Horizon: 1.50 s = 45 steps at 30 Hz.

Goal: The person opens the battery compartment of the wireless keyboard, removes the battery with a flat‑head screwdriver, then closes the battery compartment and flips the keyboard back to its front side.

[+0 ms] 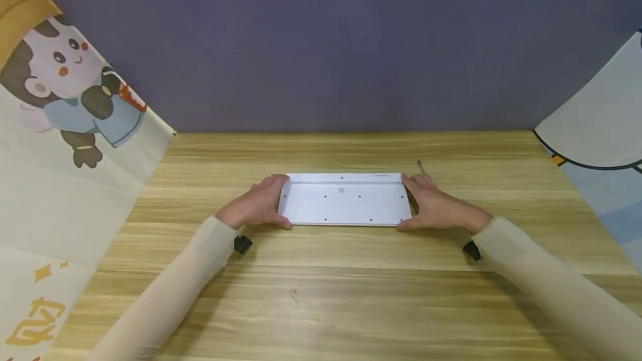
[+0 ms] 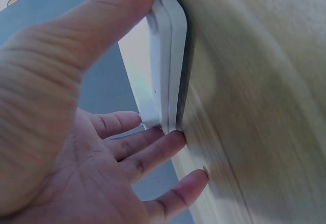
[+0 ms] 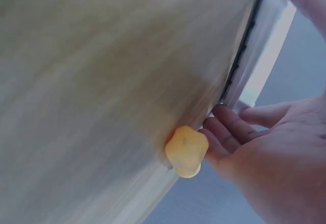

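Observation:
A white keyboard [image 1: 346, 205] lies face down on the wooden table, its back dotted with several small screw holes and a raised strip along the far side. My left hand [image 1: 258, 205] grips its left end, thumb at the near corner and fingers at the far corner. At the opposite end my right hand [image 1: 436, 205] holds it the same way. The left wrist view shows the keyboard's rounded side edge [image 2: 170, 56] between thumb and fingers. Close to the right fingers lies a yellow-orange handle [image 3: 186, 150], apparently a screwdriver's; its thin metal shaft [image 1: 420, 166] pokes out beyond that hand.
The wood-grain table [image 1: 351, 305] meets a dark blue-grey wall panel [image 1: 351, 49] at the back. Cartoon-printed sheets stand on the left [image 1: 65, 194] and right [image 1: 612, 110]. Black wrist cameras [image 1: 243, 244] sit under both sleeves.

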Motion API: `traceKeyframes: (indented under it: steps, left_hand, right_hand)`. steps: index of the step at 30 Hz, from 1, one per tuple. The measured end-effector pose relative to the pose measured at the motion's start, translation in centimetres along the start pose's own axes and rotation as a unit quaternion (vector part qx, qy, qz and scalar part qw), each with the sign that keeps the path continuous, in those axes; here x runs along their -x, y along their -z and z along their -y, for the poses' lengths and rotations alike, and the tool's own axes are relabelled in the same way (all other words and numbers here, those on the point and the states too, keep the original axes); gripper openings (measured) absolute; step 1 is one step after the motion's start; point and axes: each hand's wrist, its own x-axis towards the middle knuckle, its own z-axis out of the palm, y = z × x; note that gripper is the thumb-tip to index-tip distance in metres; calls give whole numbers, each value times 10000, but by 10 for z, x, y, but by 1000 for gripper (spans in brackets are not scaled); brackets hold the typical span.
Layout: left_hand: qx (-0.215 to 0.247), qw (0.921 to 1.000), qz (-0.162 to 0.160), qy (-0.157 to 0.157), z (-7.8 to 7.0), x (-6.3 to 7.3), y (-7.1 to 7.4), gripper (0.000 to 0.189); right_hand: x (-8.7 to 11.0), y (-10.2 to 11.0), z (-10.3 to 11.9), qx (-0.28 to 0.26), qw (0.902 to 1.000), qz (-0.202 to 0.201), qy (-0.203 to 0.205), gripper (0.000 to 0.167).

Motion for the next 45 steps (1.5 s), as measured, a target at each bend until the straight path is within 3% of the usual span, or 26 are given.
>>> traceKeyframes:
  steps: [7,12,16,21,28,37,45]
  left_hand:
    - [16,10000,-23,-78,-2,1,0,108]
    - [-61,9999,71,-40,0,3,4,108]
    - [-58,9998,190,49,4,5,8,106]
    - [-53,9996,276,50,7,5,9,105]
    - [-86,9998,192,8,10,4,6,105]
    - [-16,9999,63,-144,10,4,3,106]
    - [-49,10000,14,-27,9,8,1,105]
  right_hand:
    - [0,3,-1,111,9999,7,2,119]
    - [-2,9,2,11,9995,275,-145,112]
    - [-6,16,6,-116,9994,264,-178,93]
    - [-18,19,11,-33,9996,-218,176,61]
    - [-44,18,12,-39,9978,-611,241,29]
    - [-63,20,10,-504,9970,-461,-358,16]
    - [-71,18,15,-537,9961,-378,-592,11]
